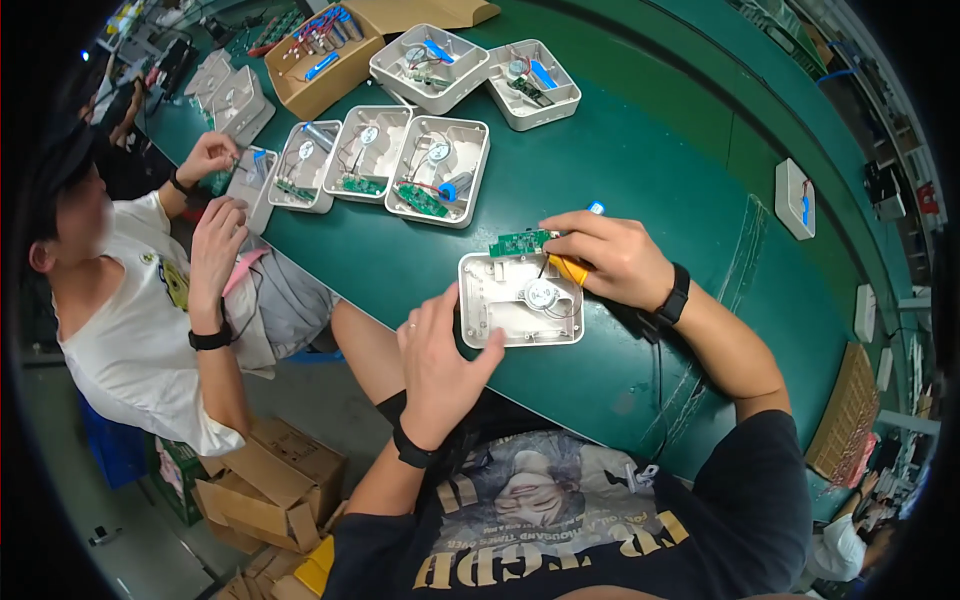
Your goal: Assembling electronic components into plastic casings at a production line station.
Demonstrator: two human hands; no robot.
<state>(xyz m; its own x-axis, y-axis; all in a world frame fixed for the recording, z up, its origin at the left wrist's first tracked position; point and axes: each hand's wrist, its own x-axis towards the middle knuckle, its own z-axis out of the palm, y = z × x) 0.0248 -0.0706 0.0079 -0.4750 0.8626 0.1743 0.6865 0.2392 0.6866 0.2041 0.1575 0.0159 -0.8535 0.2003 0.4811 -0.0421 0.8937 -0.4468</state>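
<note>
A white plastic housing (pixel 493 325) lies open side up on the bench, with a round speaker (pixel 540 293) and thin wires inside. My left hand (pixel 440 355) is curved round its near left corner, the thumb over the front wall. At the far edge, my right hand (pixel 612 255) pinches the right end of a green circuit board (pixel 517 244). Beneath those fingers shows a yellow-orange piece (pixel 569 268); its kind is hidden by the hand. The blue end of a battery (pixel 597 208) sticks out just beyond the knuckles.
Several similar housings (pixel 437 172) with boards and batteries stand at the far left. Behind them is a cardboard box (pixel 325 65) of batteries. Another housing (pixel 796 199) sits far right. To my left a co-worker (pixel 150 300) handles a housing. A black cable (pixel 657 385) runs along the green bench (pixel 640 120).
</note>
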